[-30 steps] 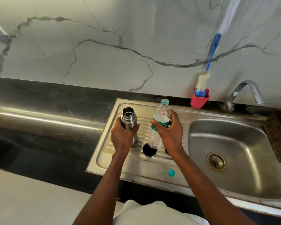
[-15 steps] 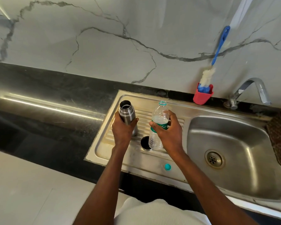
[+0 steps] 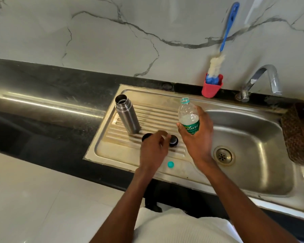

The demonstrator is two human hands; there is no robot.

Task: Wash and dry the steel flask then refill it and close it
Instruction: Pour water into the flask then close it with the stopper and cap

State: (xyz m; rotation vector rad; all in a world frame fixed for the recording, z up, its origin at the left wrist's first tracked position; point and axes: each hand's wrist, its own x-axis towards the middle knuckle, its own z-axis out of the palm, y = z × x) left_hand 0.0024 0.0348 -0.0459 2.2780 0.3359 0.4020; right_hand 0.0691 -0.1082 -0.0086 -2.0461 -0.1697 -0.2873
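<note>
The steel flask (image 3: 127, 114) stands upright and uncapped on the ribbed drainboard (image 3: 153, 111), with no hand on it. My right hand (image 3: 197, 135) grips an uncapped plastic water bottle (image 3: 188, 116), upright and partly filled, just left of the basin. My left hand (image 3: 154, 149) hovers low over the drainboard with fingers loosely curled, between two black flask caps: one cap (image 3: 146, 136) to its left, the other cap (image 3: 173, 140) at its fingertips. I cannot tell if the fingers touch that cap. A small teal bottle cap (image 3: 170, 164) lies near the front rim.
The sink basin (image 3: 249, 155) with its drain lies to the right, a tap (image 3: 265, 79) behind it. A red holder (image 3: 211, 89) with a blue-handled bottle brush (image 3: 225, 35) leans on the marble wall. A woven mat (image 3: 298, 134) sits at the far right. Black counter stretches left.
My left hand has let go of the flask and dropped toward the black caps. My right hand has carried the water bottle to the right, away from the flask.
</note>
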